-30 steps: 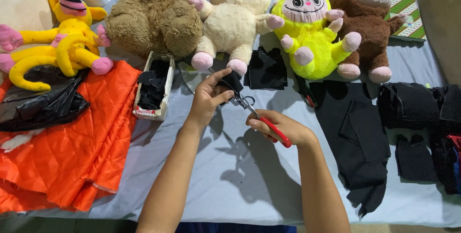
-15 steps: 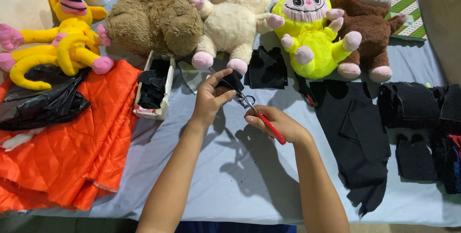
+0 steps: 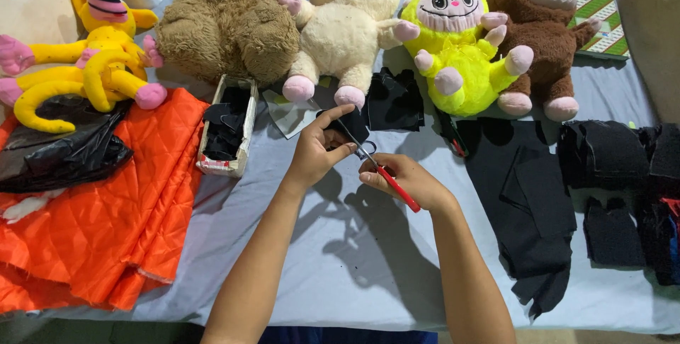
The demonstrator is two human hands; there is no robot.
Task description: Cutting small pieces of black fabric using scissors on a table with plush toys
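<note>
Scissors [image 3: 386, 174] cut black fabric [image 3: 352, 126] above grey-blue table [image 3: 297, 273].

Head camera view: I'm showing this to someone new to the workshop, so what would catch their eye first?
First, the row of plush toys along the far edge: a yellow-green one, a cream one and a brown one. Next, the bright orange quilted fabric at the left. At the middle, the left hand holds a small black piece while the right hand works red-handled scissors on it.

Matt black felt piece [image 3: 352, 126]; glossy quilted orange fabric [image 3: 106, 209].
</note>
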